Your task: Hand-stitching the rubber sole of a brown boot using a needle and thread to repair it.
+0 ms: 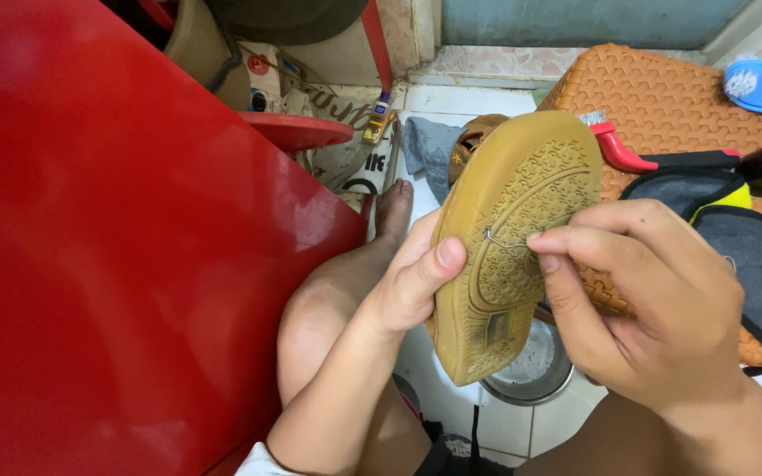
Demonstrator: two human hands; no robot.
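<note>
My left hand (412, 282) grips a tan shoe (509, 242) by its edge, sole turned up toward me, thumb pressed on the rubber tread. My right hand (637, 304) pinches a thin metal wire or needle (504, 241) whose tip rests on the middle of the sole. The shoe's brown upper shows just behind the toe end. My bare knee and leg lie below the left hand.
A large red panel (116, 238) fills the left side. An orange textured mat (663, 106) lies at right with a red-handled brush (615, 145), a blue brush (760, 86) and a dark insole (743, 238). A steel bowl (531, 370) sits on the white tiled floor under the shoe.
</note>
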